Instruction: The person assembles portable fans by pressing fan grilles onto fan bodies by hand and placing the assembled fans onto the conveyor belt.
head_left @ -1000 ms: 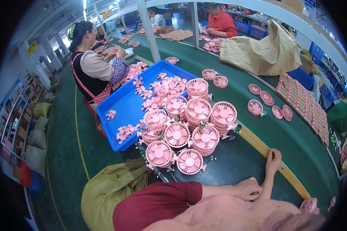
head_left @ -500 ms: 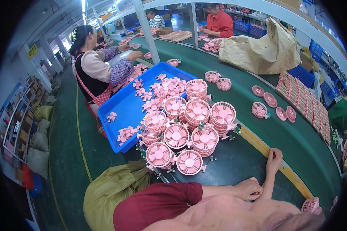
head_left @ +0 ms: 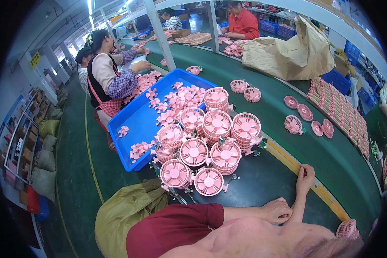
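My left hand [head_left: 277,210] has its fingers curled, nothing seen in them, and lies against my right forearm at the near right of the dark table. My right hand [head_left: 305,174] is bent in a loose fist beside the yellow edge strip [head_left: 284,158], also holding nothing visible. To the left of both hands stand stacks of round pink fan housings [head_left: 209,181] with pink blades inside and small green circuit boards at their sides. Behind the stacks, a blue tray [head_left: 131,124] holds many loose pink fan blades [head_left: 182,99].
A green conveyor belt [head_left: 266,116] carries pink fan housings [head_left: 293,124] and round pink grilles [head_left: 305,112]. Beyond lie rows of pink-and-green parts [head_left: 339,116] and a beige sack [head_left: 288,56]. Co-workers [head_left: 103,73] stand at the left and sit across the belt. An olive bag [head_left: 120,210] hangs near me.
The housings and grilles on the belt have shifted slightly right. The co-worker at the left has moved, and another person shows behind. My hands stay in place.
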Action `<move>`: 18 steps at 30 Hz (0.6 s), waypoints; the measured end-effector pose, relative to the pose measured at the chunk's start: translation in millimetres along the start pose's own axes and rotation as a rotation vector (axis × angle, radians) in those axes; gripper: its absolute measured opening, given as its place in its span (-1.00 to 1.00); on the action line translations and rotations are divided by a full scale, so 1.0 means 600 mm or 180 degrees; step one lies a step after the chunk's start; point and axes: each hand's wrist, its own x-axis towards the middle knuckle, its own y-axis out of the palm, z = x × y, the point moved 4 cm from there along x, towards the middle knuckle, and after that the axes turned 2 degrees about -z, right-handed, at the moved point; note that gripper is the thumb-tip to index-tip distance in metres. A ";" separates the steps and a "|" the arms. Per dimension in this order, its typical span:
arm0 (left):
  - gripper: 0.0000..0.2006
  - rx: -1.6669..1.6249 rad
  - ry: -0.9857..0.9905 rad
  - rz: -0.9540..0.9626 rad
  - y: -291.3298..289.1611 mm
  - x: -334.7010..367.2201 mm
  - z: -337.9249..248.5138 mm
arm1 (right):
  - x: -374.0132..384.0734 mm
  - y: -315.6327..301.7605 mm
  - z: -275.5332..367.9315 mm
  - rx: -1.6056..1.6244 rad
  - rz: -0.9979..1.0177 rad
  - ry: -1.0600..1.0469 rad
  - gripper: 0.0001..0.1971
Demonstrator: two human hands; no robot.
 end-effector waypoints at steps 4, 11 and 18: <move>-0.90 -0.0006 -0.0027 0.0042 -0.001 -0.001 0.001 | -0.001 0.003 0.001 -0.0004 0.0040 0.0010 -0.93; -0.90 -0.0063 -0.0042 0.0115 -0.003 0.002 0.000 | 0.004 -0.002 0.017 0.0044 0.0026 0.0125 -0.96; -0.90 -0.0008 -0.0048 0.0151 -0.001 0.005 0.003 | 0.008 -0.003 0.016 0.0031 0.0028 0.0080 -0.96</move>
